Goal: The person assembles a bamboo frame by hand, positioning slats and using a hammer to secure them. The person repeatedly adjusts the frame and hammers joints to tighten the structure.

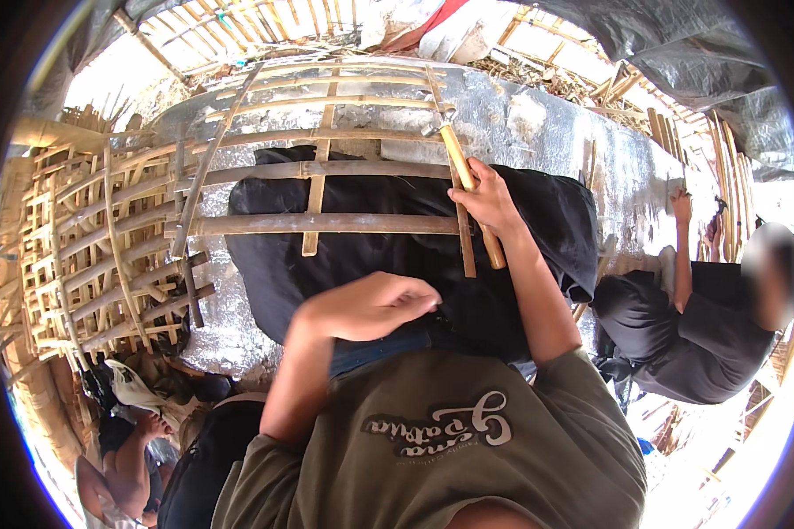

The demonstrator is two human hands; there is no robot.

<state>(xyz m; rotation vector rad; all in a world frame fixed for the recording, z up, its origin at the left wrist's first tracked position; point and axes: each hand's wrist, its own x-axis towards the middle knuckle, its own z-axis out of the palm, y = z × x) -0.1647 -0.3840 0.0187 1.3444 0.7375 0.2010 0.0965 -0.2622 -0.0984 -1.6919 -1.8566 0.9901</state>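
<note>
My right hand (488, 201) is closed round the wooden handle of a hammer (453, 150). The hammer's metal head points away from me, over the right end of a bamboo lattice (370, 223). Long split-bamboo strips run across this lattice, with shorter crosspieces over them. Its near part lies over the black cloth (282, 273) spread across my lap. In front of my body, over the cloth, my left hand (370, 307) is raised with its fingers curled together. Whatever those fingers may hold is hidden.
A stack of bamboo lattice panels (97, 247) stands at the left. A silvery sheet (556, 132) covers the surface beyond my lap. Another person in dark clothes (679, 326) sits close at the right. A person's arm (132, 450) shows at the lower left. Bamboo sticks (728, 167) lean at the far right.
</note>
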